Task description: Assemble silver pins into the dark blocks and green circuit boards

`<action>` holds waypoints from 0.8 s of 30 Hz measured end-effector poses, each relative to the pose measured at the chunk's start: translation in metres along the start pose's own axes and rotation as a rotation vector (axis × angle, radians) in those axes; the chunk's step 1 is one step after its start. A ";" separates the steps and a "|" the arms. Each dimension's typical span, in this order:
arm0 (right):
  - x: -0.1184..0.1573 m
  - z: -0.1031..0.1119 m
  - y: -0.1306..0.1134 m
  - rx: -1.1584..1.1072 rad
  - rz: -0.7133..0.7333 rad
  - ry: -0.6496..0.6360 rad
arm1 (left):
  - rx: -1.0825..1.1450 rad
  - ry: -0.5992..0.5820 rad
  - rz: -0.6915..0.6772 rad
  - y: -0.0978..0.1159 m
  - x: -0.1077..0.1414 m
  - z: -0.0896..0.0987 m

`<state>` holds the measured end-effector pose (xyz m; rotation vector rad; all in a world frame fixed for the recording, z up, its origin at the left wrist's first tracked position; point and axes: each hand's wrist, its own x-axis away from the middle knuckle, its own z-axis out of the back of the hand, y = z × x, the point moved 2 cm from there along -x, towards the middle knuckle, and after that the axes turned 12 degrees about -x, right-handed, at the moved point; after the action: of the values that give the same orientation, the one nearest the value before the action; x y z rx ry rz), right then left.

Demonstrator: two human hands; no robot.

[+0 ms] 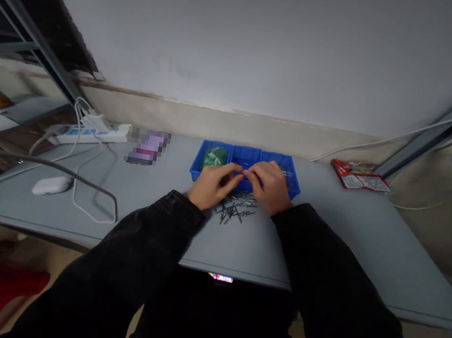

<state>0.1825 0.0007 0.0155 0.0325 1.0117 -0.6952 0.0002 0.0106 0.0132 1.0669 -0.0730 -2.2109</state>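
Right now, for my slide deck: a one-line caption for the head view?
The left hand and right hand meet over a blue divided tray, beside loose dark metal pins on a grey table.

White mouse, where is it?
In the head view, the white mouse sits on the left of the table, below the power strip and well left of the left hand.

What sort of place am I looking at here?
Probably a small workbench for sorting or assembling electronic parts: a blue divided parts tray holding what looks like a green circuit board, loose dark metal pins, and a power strip on the grey table.
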 end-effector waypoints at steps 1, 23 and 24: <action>0.000 0.000 0.000 0.000 -0.004 -0.003 | 0.000 0.002 -0.001 0.000 0.000 0.000; -0.001 0.003 -0.008 -0.100 -0.018 -0.084 | 0.043 0.025 0.016 0.001 0.000 0.002; -0.001 0.002 -0.008 -0.094 -0.014 -0.098 | 0.044 0.038 0.019 0.000 0.000 0.002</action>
<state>0.1797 -0.0060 0.0199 -0.0896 0.9503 -0.6551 -0.0010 0.0099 0.0152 1.1274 -0.1156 -2.1800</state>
